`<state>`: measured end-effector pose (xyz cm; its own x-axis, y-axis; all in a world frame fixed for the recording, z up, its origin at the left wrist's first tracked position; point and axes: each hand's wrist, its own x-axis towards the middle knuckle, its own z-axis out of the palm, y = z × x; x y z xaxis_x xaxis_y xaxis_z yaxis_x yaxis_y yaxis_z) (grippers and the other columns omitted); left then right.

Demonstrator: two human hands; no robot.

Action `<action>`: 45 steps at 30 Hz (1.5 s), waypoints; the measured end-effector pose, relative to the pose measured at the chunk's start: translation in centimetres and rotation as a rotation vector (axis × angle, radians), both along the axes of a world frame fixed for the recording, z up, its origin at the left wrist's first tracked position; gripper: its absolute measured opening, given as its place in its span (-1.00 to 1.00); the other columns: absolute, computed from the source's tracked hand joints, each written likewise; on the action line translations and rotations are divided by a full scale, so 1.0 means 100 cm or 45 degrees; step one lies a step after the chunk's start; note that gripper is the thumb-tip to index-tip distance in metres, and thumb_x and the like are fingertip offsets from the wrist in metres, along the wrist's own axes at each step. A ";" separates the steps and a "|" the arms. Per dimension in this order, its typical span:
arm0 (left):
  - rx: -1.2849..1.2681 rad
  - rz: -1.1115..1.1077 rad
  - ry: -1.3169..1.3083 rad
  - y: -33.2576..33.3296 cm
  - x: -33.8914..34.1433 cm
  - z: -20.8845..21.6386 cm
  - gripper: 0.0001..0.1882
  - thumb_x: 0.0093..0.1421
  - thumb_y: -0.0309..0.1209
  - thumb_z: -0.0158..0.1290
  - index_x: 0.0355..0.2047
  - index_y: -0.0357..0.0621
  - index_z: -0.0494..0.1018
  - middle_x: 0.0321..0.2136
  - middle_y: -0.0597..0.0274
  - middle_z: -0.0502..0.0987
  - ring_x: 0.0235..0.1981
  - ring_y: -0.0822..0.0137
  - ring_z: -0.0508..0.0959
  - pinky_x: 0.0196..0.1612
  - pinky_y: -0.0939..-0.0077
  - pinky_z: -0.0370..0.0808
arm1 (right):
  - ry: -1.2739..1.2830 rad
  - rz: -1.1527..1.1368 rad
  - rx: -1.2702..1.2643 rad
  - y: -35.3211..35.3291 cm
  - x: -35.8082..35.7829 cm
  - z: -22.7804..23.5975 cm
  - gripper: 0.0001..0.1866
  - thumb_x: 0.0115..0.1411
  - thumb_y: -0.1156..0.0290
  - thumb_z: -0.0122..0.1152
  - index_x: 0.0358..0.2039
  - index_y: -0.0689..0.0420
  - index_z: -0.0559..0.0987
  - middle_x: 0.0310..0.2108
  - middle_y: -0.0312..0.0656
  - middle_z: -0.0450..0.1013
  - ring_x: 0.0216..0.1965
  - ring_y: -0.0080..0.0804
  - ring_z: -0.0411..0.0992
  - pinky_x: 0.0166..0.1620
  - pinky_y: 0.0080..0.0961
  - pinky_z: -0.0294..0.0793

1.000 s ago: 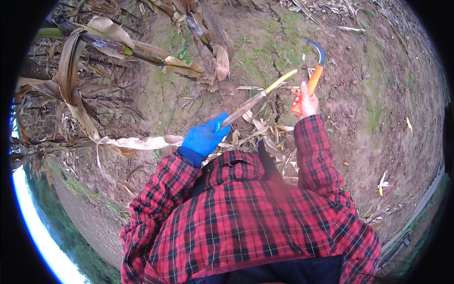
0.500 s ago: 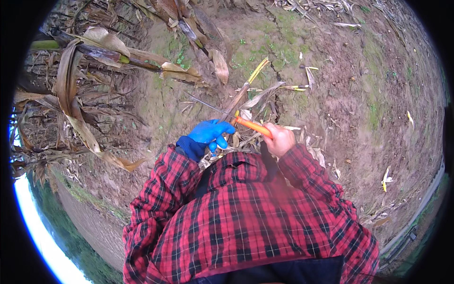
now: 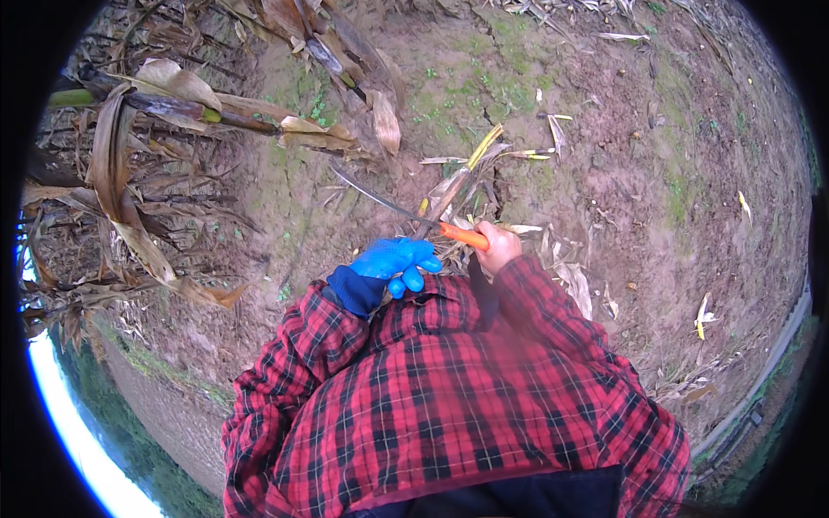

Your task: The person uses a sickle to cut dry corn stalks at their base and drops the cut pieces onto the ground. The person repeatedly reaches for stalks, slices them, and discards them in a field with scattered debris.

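My left hand (image 3: pixel 393 261), in a blue glove with a dark cuff, is closed around the lower end of a dry corn stalk (image 3: pixel 446 200). The stalk slants up and right to a split, yellowish tip. Bare, my right hand (image 3: pixel 498 248) grips the orange handle of a sickle (image 3: pixel 466 235). Its thin, slightly curved blade points up and left, crossing the stalk just beyond the glove. The glove hides the stalk's lower end.
Dry standing corn plants (image 3: pixel 164 108) with brown hanging leaves fill the left side. Husk scraps (image 3: pixel 570 281) and a cut piece with yellow ends (image 3: pixel 531 154) lie on the bare, partly mossy soil (image 3: pixel 622 190). A pale edge strip (image 3: pixel 777 354) curves along the far right.
My left hand and the stalk have come slightly nearer my body and to the right. The right hand has shifted a little left with the sickle, and its blade shows broader.
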<state>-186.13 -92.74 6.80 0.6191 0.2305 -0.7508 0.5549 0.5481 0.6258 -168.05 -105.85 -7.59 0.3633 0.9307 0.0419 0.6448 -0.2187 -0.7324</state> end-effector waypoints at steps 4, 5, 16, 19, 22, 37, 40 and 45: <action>-0.119 0.072 0.088 -0.014 0.009 0.014 -0.66 0.17 -0.16 -0.06 -0.32 -0.21 0.47 -0.64 0.28 0.47 -0.76 0.58 0.30 -0.72 0.75 0.24 | -0.078 -0.060 0.111 -0.005 0.012 -0.021 -0.88 -0.03 0.36 0.18 -0.47 0.05 0.44 -0.57 -0.15 0.43 -0.54 -0.13 0.44 -0.49 -0.28 0.42; -0.136 0.093 0.136 -0.017 0.011 0.017 -0.67 0.17 -0.17 -0.06 -0.33 -0.22 0.47 -0.65 0.29 0.46 -0.76 0.58 0.29 -0.72 0.75 0.23 | -0.119 -0.071 0.122 -0.008 0.015 -0.026 -0.89 -0.03 0.37 0.18 -0.48 0.05 0.45 -0.57 -0.15 0.43 -0.55 -0.13 0.44 -0.50 -0.28 0.41; 1.095 0.237 0.009 0.116 -0.056 0.149 -0.55 0.13 -0.17 -0.07 -0.14 -0.32 0.34 -0.62 0.30 0.44 -0.73 0.59 0.33 -0.68 0.80 0.24 | 0.487 -1.063 -0.416 -0.174 0.177 -0.122 -0.76 0.03 0.37 0.22 -0.28 0.10 0.44 -0.67 -0.28 0.37 -0.66 -0.42 0.35 -0.57 -0.52 0.39; 0.920 0.231 -0.165 0.105 0.010 0.110 -0.63 0.09 -0.25 -0.03 -0.16 -0.26 0.39 -0.55 0.25 0.47 -0.71 0.54 0.35 -0.66 0.75 0.27 | 1.546 -0.831 -0.052 -0.029 0.081 -0.008 -0.78 0.03 0.41 0.22 -0.32 0.11 0.41 -0.57 -0.27 0.40 -0.76 -0.65 0.21 -0.74 -0.67 0.21; 0.747 0.034 -0.165 0.093 0.080 0.088 -0.64 0.08 -0.32 0.01 -0.12 -0.22 0.37 -0.53 0.21 0.48 -0.66 0.50 0.41 -0.62 0.71 0.32 | 2.304 -0.177 0.111 0.045 0.010 0.071 -0.63 0.06 0.43 0.18 -0.11 0.11 0.32 -0.24 -0.17 0.42 -0.72 -0.67 0.18 -0.64 -0.68 0.26; 0.543 -0.320 -0.080 0.010 -0.003 -0.036 -0.30 0.06 -0.13 0.09 0.11 -0.25 0.13 -0.22 0.01 0.44 -0.21 0.30 0.46 -0.15 0.46 0.39 | 2.597 -0.383 0.106 0.077 0.003 0.082 -0.76 0.12 0.20 0.14 -0.33 0.00 0.32 -0.60 -0.39 0.22 -0.73 -0.64 0.15 -0.67 -0.65 0.22; 0.105 0.149 0.129 -0.011 -0.007 -0.044 -0.52 0.07 -0.07 0.06 -0.13 -0.17 0.38 -0.57 0.23 0.44 -0.58 0.43 0.44 -0.49 0.55 0.38 | 2.307 -0.537 0.054 0.074 0.007 0.086 -0.74 0.14 0.18 0.10 -0.31 0.05 0.32 -0.53 -0.31 0.32 -0.74 -0.65 0.15 -0.69 -0.66 0.21; 0.149 0.129 0.321 0.033 -0.011 -0.016 -0.59 0.10 -0.02 -0.01 -0.38 -0.14 0.49 -0.78 0.35 0.31 -0.80 0.50 0.27 -0.73 0.59 0.21 | 1.364 -0.615 0.419 0.027 0.021 0.051 -0.78 0.17 0.28 0.06 -0.31 0.12 0.30 -0.57 -0.32 0.34 -0.72 -0.71 0.16 -0.69 -0.76 0.18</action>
